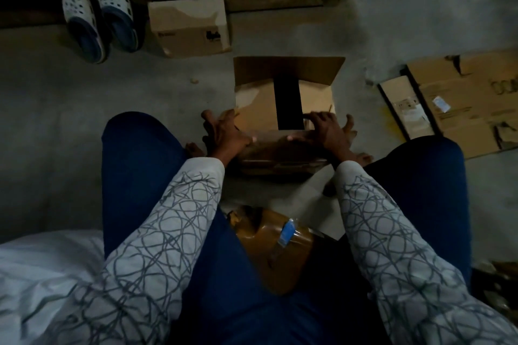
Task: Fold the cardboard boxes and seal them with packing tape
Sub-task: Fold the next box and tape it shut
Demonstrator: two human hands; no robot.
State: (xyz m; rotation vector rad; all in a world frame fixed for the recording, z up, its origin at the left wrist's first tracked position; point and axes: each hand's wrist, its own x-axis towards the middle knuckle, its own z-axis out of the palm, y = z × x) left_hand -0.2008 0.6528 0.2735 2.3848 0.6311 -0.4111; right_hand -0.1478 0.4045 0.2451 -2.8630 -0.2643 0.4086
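Head view looks down on a person sitting on a grey concrete floor [56,120] with knees apart, and the cardboard box [258,109] stands on the floor between them, just in front of the feet. Its far flap [288,70] stands open, while the two side flaps lie folded inward with a dark gap between them. The left hand [224,131] presses on the box's near left corner, fingers [208,117] spread and released. The right hand [328,131] lies flat on the right side flap at the near edge, its fingers straight, grasping nothing. A brown roll of packing tape [274,246] rests in the lap. Farther off on the left are a closed box [189,26] and a pair of white clogs [98,17]; flattened cardboard [462,98] lies to the right.
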